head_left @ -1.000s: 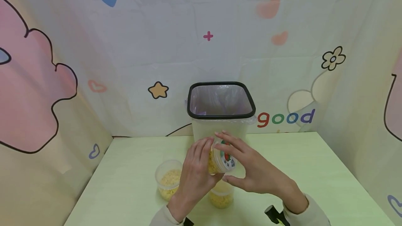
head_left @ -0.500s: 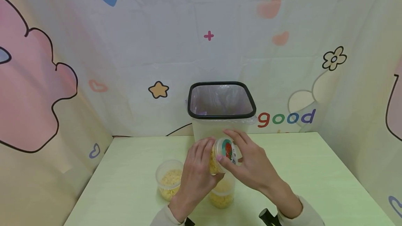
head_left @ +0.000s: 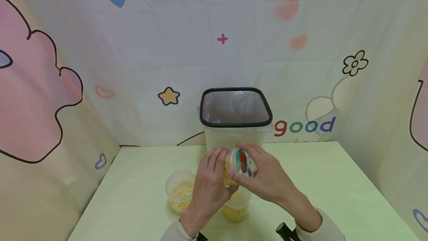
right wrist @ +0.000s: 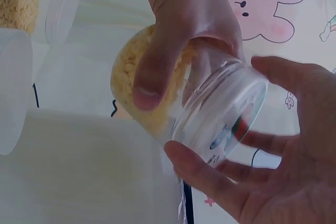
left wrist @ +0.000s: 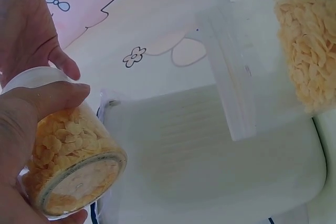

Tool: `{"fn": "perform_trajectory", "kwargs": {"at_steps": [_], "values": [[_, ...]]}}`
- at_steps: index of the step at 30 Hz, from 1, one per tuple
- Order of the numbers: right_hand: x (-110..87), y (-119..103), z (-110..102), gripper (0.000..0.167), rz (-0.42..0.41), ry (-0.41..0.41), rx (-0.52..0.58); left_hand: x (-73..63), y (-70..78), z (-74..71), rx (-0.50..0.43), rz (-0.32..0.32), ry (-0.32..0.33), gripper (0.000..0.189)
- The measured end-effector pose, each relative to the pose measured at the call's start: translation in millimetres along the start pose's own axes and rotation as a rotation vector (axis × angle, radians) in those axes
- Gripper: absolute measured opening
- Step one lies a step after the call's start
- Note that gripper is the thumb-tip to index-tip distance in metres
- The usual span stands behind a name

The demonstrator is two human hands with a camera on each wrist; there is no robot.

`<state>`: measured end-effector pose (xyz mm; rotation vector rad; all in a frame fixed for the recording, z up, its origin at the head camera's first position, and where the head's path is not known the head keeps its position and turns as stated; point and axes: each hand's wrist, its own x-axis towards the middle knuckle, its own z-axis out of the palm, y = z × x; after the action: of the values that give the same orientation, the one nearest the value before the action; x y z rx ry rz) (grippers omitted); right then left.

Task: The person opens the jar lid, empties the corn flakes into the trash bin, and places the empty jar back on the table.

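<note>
A clear plastic jar of yellow flakes (left wrist: 73,135) is tilted above the table, gripped round its body by my left hand (head_left: 208,189). Its clear lid (head_left: 238,164) bears a green, red and white label and faces right. My right hand (head_left: 269,177) holds the lid's edge; in the right wrist view, its thumb (right wrist: 197,174) lies on the near side and its other fingers lie round the far side. Two more jars of flakes stand on the table: a left jar (head_left: 178,200) beside my left hand and a middle jar (head_left: 235,211) below the held jar, partly hidden.
Behind the hands stands a pale bin (head_left: 235,135) with a black rim and a plastic liner. The pale green table (head_left: 311,181) extends on both sides of the jars. A printed cloth (head_left: 150,47) hangs behind and at the sides.
My right hand has come in from spread fingers beside the lid to a hold on its edge. The lid has tipped slightly. My left hand has stayed nearly still with the jar.
</note>
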<state>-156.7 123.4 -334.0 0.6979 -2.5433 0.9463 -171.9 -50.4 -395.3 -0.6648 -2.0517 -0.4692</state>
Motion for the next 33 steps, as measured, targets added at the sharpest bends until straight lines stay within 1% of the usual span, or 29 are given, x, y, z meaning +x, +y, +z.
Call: {"fn": "perform_trajectory", "kwargs": {"at_steps": [3,7,10,14,17,24,28,33], "values": [[0.2,2.8,-2.7,0.062,-0.063,-0.038,0.036,0.2,-1.2,-0.2,0.002,-0.005,0.009,0.092],[0.6,7.2,-4.7,0.062,-0.165,-0.061,0.005,-0.9,-2.9,-0.1,-0.003,-0.01,0.013,0.083],[0.9,9.5,-6.1,0.065,-0.234,-0.057,-0.028,-1.5,-3.8,-0.1,-0.013,-0.019,0.01,0.088],[0.7,10.8,-8.2,0.068,-0.277,-0.045,-0.046,-1.6,-4.3,-0.8,-0.018,-0.032,0.002,0.097],[0.4,10.6,-10.3,0.069,-0.286,-0.037,-0.048,-1.8,-4.4,-1.5,-0.024,-0.046,-0.007,0.1],[-1.3,10.7,-17.0,0.072,-0.283,-0.02,-0.06,-1.0,-4.3,-2.5,-0.048,-0.078,-0.016,0.102],[-2.2,11.8,-21.3,0.071,-0.265,-0.011,-0.065,-1.2,-5.8,-3.3,-0.072,-0.098,-0.018,0.103],[-4.8,15.7,-26.5,0.071,-0.232,0.001,-0.083,-2.3,-8.7,-4.7,-0.104,-0.137,-0.023,0.104]]}}
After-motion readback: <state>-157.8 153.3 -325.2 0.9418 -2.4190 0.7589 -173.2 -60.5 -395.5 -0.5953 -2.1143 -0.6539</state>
